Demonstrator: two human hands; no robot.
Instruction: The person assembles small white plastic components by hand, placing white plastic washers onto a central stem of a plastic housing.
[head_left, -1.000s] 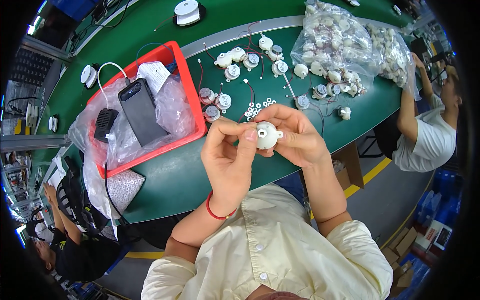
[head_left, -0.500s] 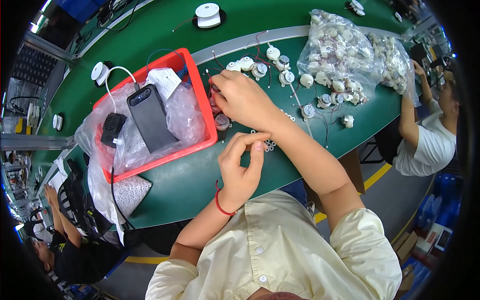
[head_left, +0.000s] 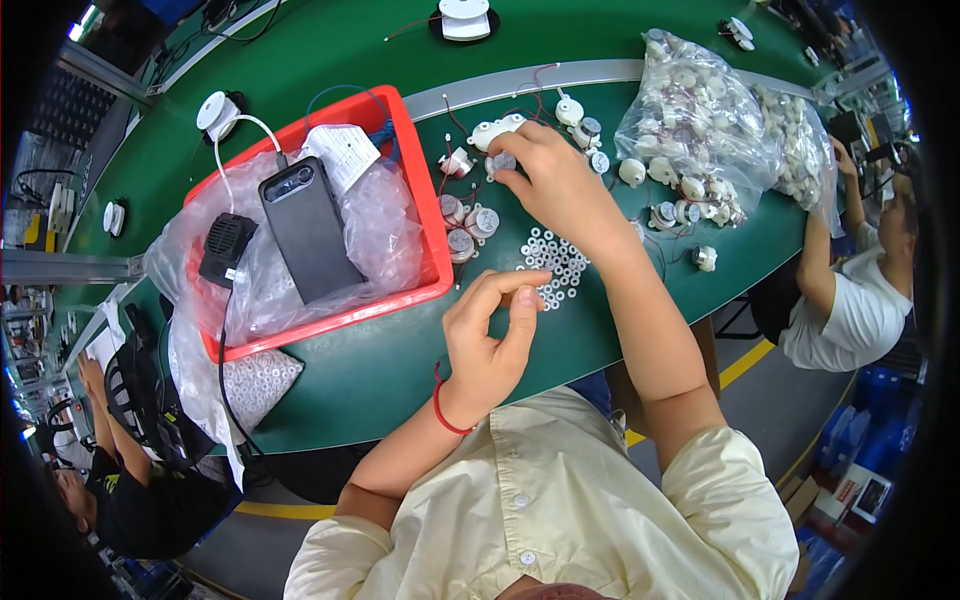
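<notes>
My right hand reaches over the green table, thumb and fingers closing round a small round motor with a white plastic housing. Beside it sit more white-housed parts with thin red and black wires. Left of the hand several motors stand grouped, one with a silver face. My left hand is held over the near part of the table, thumb and forefinger pinched together; what lies between their tips, if anything, is too small to make out. By those fingertips lies a loose pile of small white rings.
A red bin at left holds clear plastic, a black phone-like device and a black plug. A bag of rings lies beside it. Bags of motors stand back right. People sit on both sides.
My right hand has moved right, from the motors beside the bin to a motor farther along, uncovering the ring pile. The left hand keeps its pinch; the view has shifted slightly.
</notes>
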